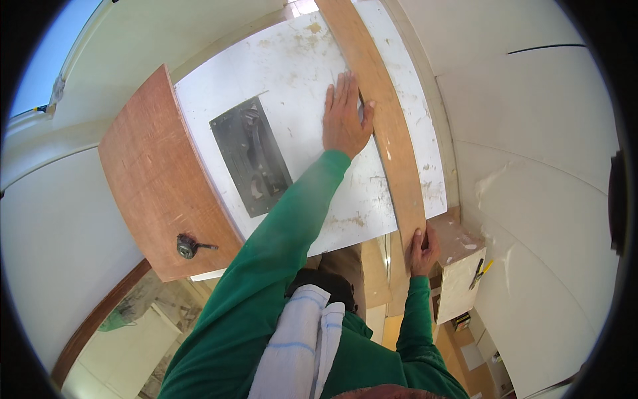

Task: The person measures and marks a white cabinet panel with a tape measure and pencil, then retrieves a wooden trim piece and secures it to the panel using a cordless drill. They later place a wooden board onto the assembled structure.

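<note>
A long brown wooden plank (392, 143) runs from the far edge of a worn white tabletop (352, 213) down past its near edge. My left hand (345, 118) lies flat along the plank's left side, fingers stretched forward and thumb touching the wood. A narrow dark strip shows between that hand and the plank; I cannot make out what it is. Close to my body, my right hand (425, 250) grips the plank's right edge, thumb on top; its other fingers are partly hidden. Left of my forearm, a dark rectangular metal plate (251, 156) is set in the tabletop.
A reddish-brown wooden panel (159, 179) covers the tabletop's left side, with a small dark tool (188, 247) on it. At the right stands a pale box-like stand (460, 279) with a yellow-and-black tool (480, 274) on its side. White walls (531, 159) close in at right.
</note>
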Motion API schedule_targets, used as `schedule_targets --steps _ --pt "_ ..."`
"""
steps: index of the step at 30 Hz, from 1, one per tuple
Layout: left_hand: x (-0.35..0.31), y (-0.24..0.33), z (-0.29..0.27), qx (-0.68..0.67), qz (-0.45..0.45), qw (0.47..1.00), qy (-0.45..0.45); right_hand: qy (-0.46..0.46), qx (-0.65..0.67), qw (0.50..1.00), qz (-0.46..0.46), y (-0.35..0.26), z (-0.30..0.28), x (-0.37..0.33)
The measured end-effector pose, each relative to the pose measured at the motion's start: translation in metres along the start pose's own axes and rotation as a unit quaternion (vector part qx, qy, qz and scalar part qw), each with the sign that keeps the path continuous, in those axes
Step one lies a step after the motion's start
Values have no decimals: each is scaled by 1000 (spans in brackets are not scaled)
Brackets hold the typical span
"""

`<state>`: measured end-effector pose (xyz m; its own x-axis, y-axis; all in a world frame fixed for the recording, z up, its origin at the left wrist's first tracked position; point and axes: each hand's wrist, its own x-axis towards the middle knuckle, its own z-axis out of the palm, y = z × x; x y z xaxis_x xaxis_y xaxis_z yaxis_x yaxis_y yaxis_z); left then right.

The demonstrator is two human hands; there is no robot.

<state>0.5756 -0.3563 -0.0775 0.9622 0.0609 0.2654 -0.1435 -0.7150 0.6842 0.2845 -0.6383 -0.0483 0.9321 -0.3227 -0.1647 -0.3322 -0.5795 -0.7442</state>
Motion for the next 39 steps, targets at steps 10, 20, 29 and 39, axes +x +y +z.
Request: schedule_targets --steps 10,20,29,39 --pt "-3 -9 13 49 57 997 15 15 56 997 58 15 -6 -2" --pt "-3 -11 15 59 60 996 18 -8 94 988 125 5 -5 3" --pt "-2 -9 12 59 64 996 9 -13 100 988 113 2 -8 3" --pt "3 -8 14 88 89 991 48 1 -151 988 27 -40 -23 19"
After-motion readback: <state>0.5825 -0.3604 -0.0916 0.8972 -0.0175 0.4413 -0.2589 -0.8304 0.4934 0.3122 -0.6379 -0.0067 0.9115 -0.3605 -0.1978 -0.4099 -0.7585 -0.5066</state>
